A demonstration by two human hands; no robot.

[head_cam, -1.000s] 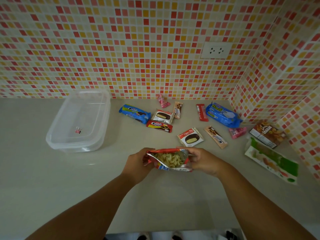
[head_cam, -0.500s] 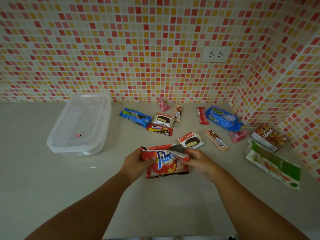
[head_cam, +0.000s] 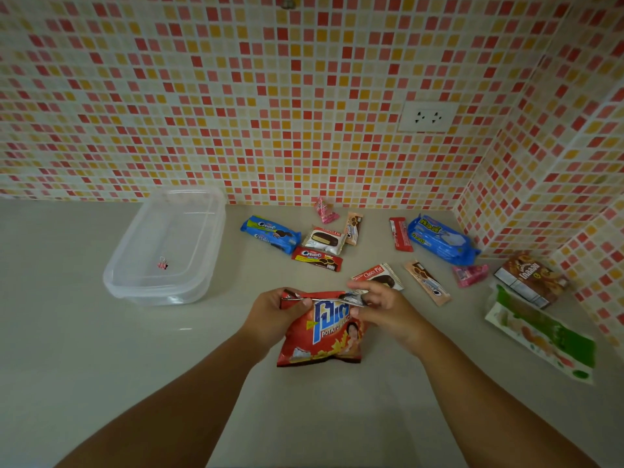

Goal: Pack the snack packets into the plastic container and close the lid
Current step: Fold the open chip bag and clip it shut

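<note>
A red potato-snack bag (head_cam: 320,336) stands upright on the counter in front of me, its label facing me. My left hand (head_cam: 273,312) pinches the left end of its folded top edge. My right hand (head_cam: 381,305) pinches the right end. The clear plastic container (head_cam: 135,278) sits at the left, with its lid on it and a small pink binder clip (head_cam: 162,264) on top. Several small snack packets lie behind the bag: a blue cream-cookie pack (head_cam: 270,234), two Choco Pie packets (head_cam: 324,239) (head_cam: 380,276) and a red cookie bar (head_cam: 316,259).
More packets lie at the right: a large blue pack (head_cam: 439,239), a thin red bar (head_cam: 400,234), a pink candy (head_cam: 470,275), a brown box (head_cam: 530,278) and a green-and-white pouch (head_cam: 540,332). Tiled walls close the back and right; a socket (head_cam: 427,116) is on the back wall.
The bag's open mouth, showing the snacks a second ago, is now folded shut and the bag stands upright with its label toward me. The view has tilted upward.
</note>
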